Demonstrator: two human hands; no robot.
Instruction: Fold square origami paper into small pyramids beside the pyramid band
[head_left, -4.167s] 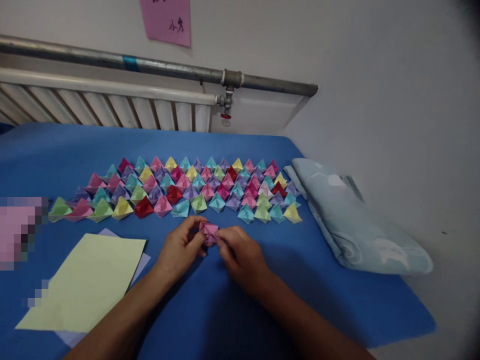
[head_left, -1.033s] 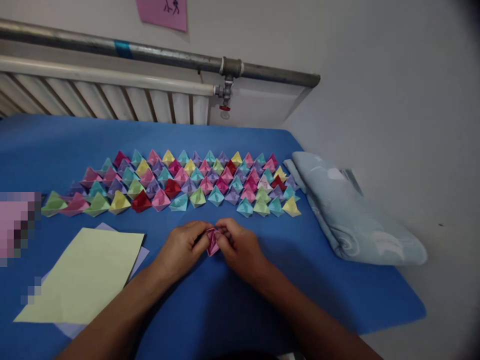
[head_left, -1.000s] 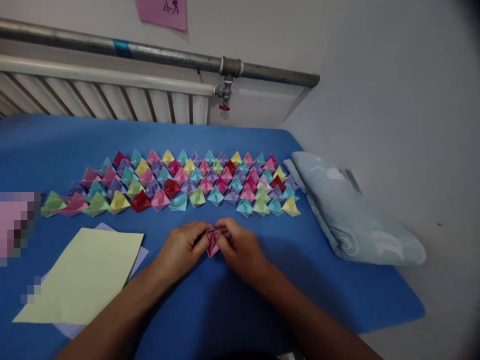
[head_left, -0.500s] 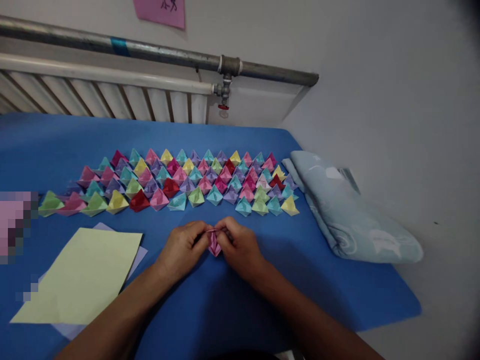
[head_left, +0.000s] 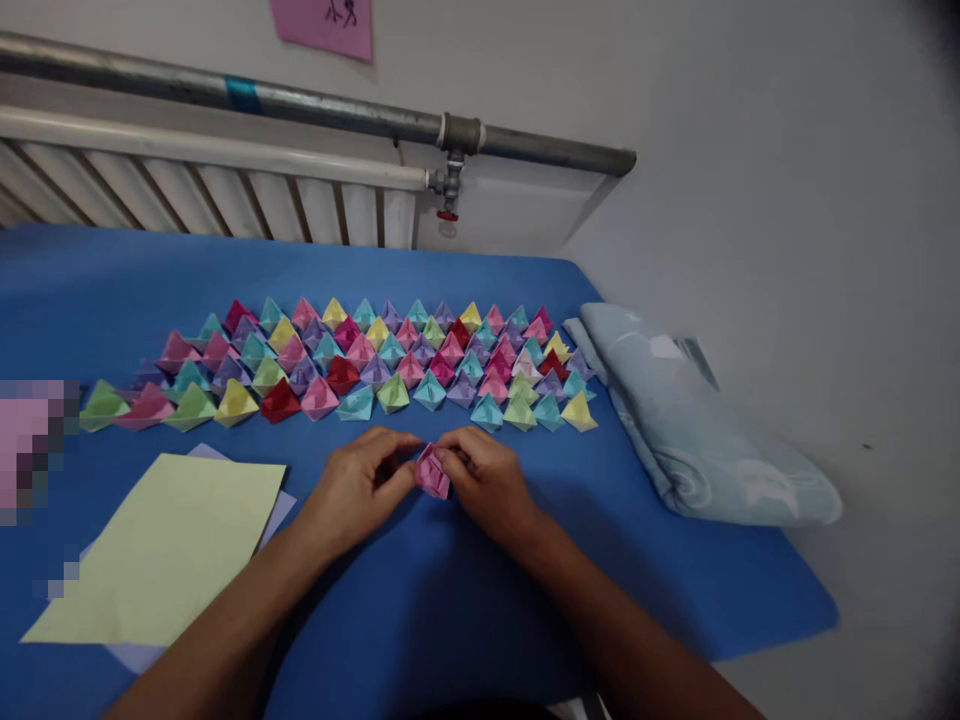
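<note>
A small pink folded paper piece [head_left: 433,472] is pinched between the thumb and fingers of my right hand [head_left: 484,480]. It is tilted, with its folds facing me. My left hand [head_left: 360,485] is beside it, thumb and index finger apart; the thumb tip is at the paper's left edge, and whether it touches I cannot tell. Beyond my hands stand rows of small folded paper boats [head_left: 392,393] in pink, green, yellow, red, blue and purple. Left of my left forearm lies a pale yellow paper sheet [head_left: 172,550] over purple sheets [head_left: 277,515].
The blue tabletop [head_left: 480,640] carries everything. At its right edge, against the wall, lies a folded light-blue cloth [head_left: 697,430]. A radiator [head_left: 285,205] and metal pipe [head_left: 337,107] with a valve run behind the table. A pink note [head_left: 326,25] hangs above.
The pink paper has turned and tilted in my right hand. My left thumb and index finger have spread apart from their pinch on it. The rows of boats are unchanged.
</note>
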